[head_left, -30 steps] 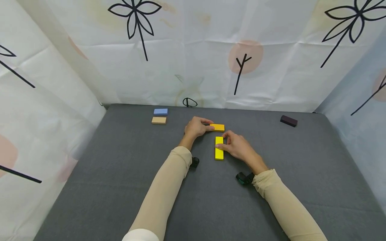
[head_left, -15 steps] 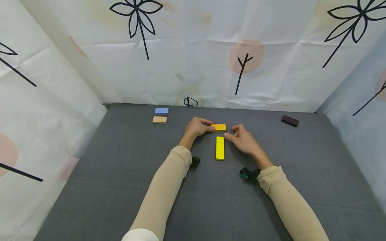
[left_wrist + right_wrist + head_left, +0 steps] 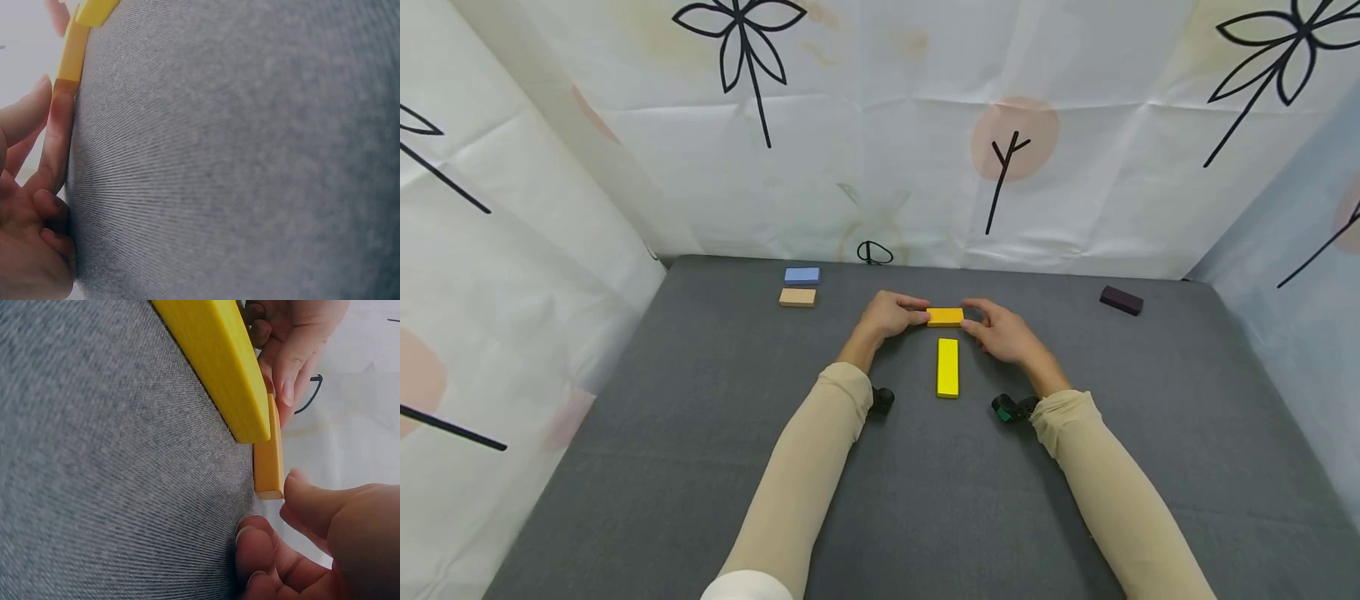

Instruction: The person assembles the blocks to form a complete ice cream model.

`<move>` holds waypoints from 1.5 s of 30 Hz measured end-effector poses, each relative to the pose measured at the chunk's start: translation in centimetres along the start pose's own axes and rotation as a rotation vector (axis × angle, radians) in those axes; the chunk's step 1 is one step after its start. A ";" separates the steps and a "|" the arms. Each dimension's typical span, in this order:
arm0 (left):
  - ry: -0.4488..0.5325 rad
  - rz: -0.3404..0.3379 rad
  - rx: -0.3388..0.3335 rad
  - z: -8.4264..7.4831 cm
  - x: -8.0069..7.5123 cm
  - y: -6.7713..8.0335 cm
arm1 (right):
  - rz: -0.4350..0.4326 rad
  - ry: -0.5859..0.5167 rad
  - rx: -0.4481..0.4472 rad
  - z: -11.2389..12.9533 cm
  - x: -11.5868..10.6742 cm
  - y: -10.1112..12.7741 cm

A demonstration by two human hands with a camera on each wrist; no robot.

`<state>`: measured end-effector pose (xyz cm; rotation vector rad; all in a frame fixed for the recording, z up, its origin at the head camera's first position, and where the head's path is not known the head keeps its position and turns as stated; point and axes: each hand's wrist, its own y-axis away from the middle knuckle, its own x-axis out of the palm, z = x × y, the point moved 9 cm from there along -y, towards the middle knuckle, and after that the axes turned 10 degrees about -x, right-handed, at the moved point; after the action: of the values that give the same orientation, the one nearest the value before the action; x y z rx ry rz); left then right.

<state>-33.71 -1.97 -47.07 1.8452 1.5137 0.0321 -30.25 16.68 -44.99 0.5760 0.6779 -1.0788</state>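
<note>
Head view shows the fingers of the left hand [image 3: 889, 317] curled around the left end of an orange block [image 3: 945, 317], and the fingers of the right hand [image 3: 1003, 335] curled at its right end, so the block is held between the two hands. In the left wrist view the left fingers [image 3: 55, 140] lie along the edge of the orange block [image 3: 74, 47], with the thumb close above it. In the right wrist view the right fingers [image 3: 259, 547] are bent just under the end of the orange block [image 3: 269, 459]; they seem to touch it, but the contact is not fully clear from this angle.

The orange block lies flat and crosswise on the grey bench [image 3: 700, 417], near the middle and toward the far side. Just in front of it, closer to the person, lies a yellow block [image 3: 947, 367] lengthwise, its far end near the orange block, so the two make a T shape; whether they touch cannot be told. No hand touches the yellow block.

Both arms wear beige sleeves [image 3: 808, 475], and a small dark camera sits at each wrist. Far to the left, near the back edge, a blue block [image 3: 801, 275] and a tan block [image 3: 797, 297] lie side by side. Far to the right lies a dark purple block [image 3: 1122, 300]. White curtains with black flower drawings [image 3: 880, 133] surround the bench.
</note>
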 end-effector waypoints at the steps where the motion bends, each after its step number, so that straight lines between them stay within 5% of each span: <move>1: 0.004 0.003 0.000 0.0 0.0 0.0 | 0.001 -0.001 0.003 0.0 0.0 0.0; 20: -0.047 -0.009 0.026 0.1 -0.1 0.2 | -0.011 0.023 0.060 -0.4 0.2 0.0; 32: -0.080 0.019 0.087 -0.3 0.0 0.5 | -0.030 0.010 0.045 -0.4 0.1 0.6; 45: -0.092 0.085 0.077 -0.1 0.5 0.6 | -0.025 0.024 0.026 -0.4 0.1 0.7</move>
<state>-33.16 -1.51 -46.87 1.9436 1.3903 -0.0710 -29.61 17.15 -45.25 0.6051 0.6941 -1.1072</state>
